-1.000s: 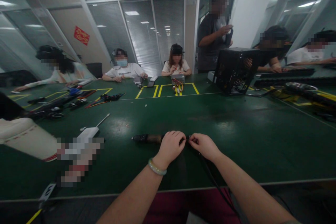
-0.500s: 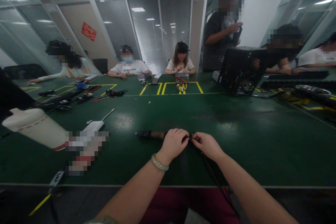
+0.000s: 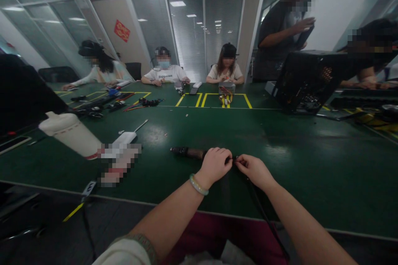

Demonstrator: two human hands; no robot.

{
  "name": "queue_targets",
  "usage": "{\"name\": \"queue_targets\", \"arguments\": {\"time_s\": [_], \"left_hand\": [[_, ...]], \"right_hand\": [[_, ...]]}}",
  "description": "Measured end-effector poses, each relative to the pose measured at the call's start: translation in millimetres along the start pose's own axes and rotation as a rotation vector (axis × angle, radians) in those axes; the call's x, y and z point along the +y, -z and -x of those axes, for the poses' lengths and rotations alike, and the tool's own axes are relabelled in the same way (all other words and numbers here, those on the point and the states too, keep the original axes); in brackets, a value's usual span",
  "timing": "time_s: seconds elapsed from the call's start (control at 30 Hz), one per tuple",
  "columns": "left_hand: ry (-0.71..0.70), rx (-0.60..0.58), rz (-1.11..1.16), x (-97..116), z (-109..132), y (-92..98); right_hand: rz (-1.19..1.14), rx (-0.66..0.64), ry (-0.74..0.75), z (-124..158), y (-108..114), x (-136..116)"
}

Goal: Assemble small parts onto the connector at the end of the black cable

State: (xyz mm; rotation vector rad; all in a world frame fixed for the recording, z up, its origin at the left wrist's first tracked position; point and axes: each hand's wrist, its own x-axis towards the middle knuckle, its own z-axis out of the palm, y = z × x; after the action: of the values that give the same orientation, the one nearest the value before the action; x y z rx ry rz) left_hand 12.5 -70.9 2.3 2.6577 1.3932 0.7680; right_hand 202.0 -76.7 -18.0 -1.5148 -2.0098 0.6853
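Observation:
A dark, rod-shaped electric screwdriver [image 3: 194,153] with a brownish middle lies on the green table, its narrow tip toward the left. My left hand [image 3: 217,163] is closed over its rear end, with a pale green bangle on the wrist. Close beside it, at the tool's cord end, my right hand [image 3: 255,169] pinches with thumb and fingertips. Between the fingers the small part is mostly hidden. From under the right hand a black cable [image 3: 259,203] runs down over the table's front edge.
To the left stand a white lidded cup [image 3: 73,134], a white device [image 3: 122,143] and a tag [image 3: 89,189] on a cord. A black computer case [image 3: 306,83] sits at the back right. Bundled cables [image 3: 149,102] lie farther back. Several people sit or stand across the table.
The camera view has turned a little to the left and tilted, so things appear farther right. Both hands keep their places at the tool's cord end.

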Motion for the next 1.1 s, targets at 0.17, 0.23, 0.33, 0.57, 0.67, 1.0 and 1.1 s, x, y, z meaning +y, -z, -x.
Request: {"name": "queue_targets", "arguments": {"time_s": [0.17, 0.23, 0.33, 0.57, 0.67, 1.0, 1.1], "left_hand": [[-0.019, 0.020, 0.035, -0.3, 1.0, 2.1], [-0.019, 0.023, 0.042, -0.6, 1.1, 2.1], [-0.003, 0.014, 0.024, -0.7, 0.5, 0.8], [0.015, 0.013, -0.003, 0.4, 0.0, 0.6], [0.006, 0.013, 0.008, 0.6, 0.3, 1.5], [0.062, 0.039, -0.010, 1.8, -1.1, -1.8], [0.061, 0.032, 0.005, 1.9, -0.3, -1.5]], "right_hand": [[0.000, 0.002, 0.011, -0.7, 0.5, 0.3], [0.000, -0.001, 0.015, -0.5, 0.5, 0.9], [-0.007, -0.001, 0.016, -0.1, -0.1, 2.0], [0.000, -0.003, 0.017, -0.8, 0.4, 0.9], [-0.001, -0.009, 0.008, -0.4, 1.2, -0.8], [-0.012, 0.000, 0.013, -0.8, -1.5, 3.9], [-0.013, 0.000, 0.018, -0.7, -1.8, 4.5]]}}
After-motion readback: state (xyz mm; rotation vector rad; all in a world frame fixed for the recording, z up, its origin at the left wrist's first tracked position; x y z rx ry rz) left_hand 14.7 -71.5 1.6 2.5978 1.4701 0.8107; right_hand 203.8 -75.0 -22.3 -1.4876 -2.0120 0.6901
